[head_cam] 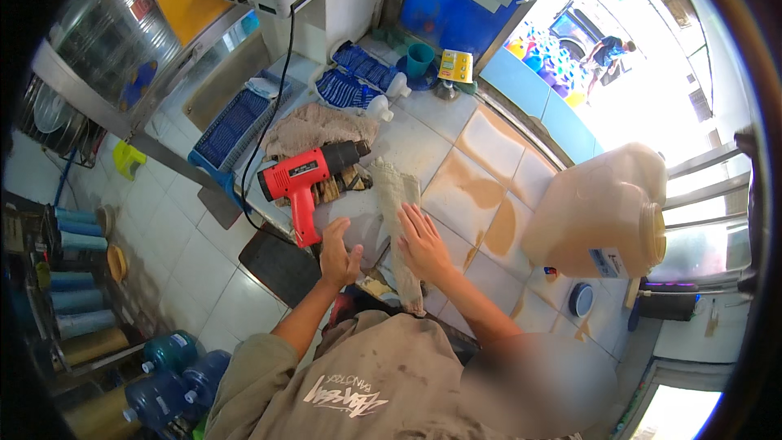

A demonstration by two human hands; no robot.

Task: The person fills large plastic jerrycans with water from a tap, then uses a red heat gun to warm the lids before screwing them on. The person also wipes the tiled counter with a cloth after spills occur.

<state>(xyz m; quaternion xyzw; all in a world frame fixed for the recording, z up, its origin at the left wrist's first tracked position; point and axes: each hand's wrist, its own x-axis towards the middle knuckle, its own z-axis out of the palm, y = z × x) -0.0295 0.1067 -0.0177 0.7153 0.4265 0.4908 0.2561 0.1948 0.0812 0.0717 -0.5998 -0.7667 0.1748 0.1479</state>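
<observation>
A red heat gun point(302, 180) with a black nozzle lies on the tiled counter, its handle pointing toward me, on a pinkish-brown cloth point(324, 124) and a dark patterned cloth. My left hand point(339, 255) is raised just right of the handle's end, thumb and fingers apart, with nothing in it. My right hand point(423, 245) lies with its fingers extended over a long folded beige cloth point(394, 195) and appears to touch its right side; it grips nothing. What is under the palm is hidden.
A large cloudy plastic jug point(599, 214) and a blue cap point(581, 299) are on the right. Behind stand two blue-netted bottles point(351, 88), a teal cup point(420, 60) and a blue basket point(235, 125). A black cord point(256, 153) hangs at left. Outside, a person point(608, 52) stands by a vehicle.
</observation>
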